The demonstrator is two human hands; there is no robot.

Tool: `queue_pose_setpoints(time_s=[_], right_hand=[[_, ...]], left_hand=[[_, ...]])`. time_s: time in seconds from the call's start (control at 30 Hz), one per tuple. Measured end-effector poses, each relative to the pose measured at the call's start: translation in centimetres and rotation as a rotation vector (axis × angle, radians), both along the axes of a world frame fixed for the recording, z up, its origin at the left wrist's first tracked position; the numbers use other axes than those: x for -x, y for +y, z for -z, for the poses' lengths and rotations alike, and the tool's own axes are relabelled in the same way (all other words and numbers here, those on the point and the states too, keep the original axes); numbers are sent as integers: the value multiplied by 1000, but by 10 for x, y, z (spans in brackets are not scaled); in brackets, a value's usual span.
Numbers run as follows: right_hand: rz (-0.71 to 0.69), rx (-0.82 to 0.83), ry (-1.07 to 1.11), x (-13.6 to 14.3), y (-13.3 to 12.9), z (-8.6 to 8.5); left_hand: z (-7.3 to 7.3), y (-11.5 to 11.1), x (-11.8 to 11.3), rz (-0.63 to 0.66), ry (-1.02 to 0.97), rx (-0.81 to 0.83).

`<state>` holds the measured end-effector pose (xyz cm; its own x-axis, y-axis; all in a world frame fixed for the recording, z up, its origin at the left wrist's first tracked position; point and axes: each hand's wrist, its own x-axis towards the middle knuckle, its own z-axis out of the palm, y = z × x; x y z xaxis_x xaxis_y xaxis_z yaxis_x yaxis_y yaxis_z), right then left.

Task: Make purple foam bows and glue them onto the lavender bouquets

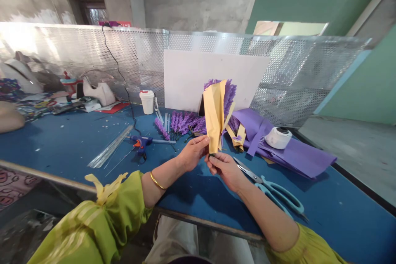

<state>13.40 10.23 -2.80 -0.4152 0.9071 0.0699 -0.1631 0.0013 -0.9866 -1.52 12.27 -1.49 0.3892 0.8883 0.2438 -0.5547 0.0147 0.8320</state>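
Note:
Upright above the table, a bouquet of purple flowers wrapped in yellow paper point(214, 113) is between my two hands. My left hand point(194, 152) pinches the lower left edge of the paper. Lower down, my right hand point(227, 169) is closed round the stems at the base. Behind the bouquet lie loose purple flower sprigs point(182, 123). A smaller yellow-wrapped bunch point(237, 137) rests just to the right. Blue-handled scissors point(272, 192) lie beside my right forearm, their blades pointing towards the hands.
Left of my hands lie a blue glue gun point(141, 143) and a bundle of thin wires point(111, 148). A white cup point(147, 102) stands behind them. On the right, a white ribbon roll point(278, 137) sits on purple wrapping sheet point(297, 159). A white board point(185, 78) leans at the back.

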Motion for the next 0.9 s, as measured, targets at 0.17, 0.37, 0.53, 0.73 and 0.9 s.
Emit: queue_pose_setpoints(time_s=[0.17, 0.37, 0.53, 0.73, 0.9], right_hand=[[143, -109, -59, 0, 4, 0], [295, -171, -131, -2, 10, 0], [310, -174, -185, -1, 12, 2], [240, -182, -245, 3, 11, 9], [174, -210, -326, 7, 9, 12]], left_hand=[[-5, -4, -1, -44, 6, 1], [-6, 9, 7, -261, 9, 96], [-22, 15, 26, -346, 2, -40], [-49, 14, 37, -351, 69, -40], [-53, 17, 40, -498, 56, 124]])
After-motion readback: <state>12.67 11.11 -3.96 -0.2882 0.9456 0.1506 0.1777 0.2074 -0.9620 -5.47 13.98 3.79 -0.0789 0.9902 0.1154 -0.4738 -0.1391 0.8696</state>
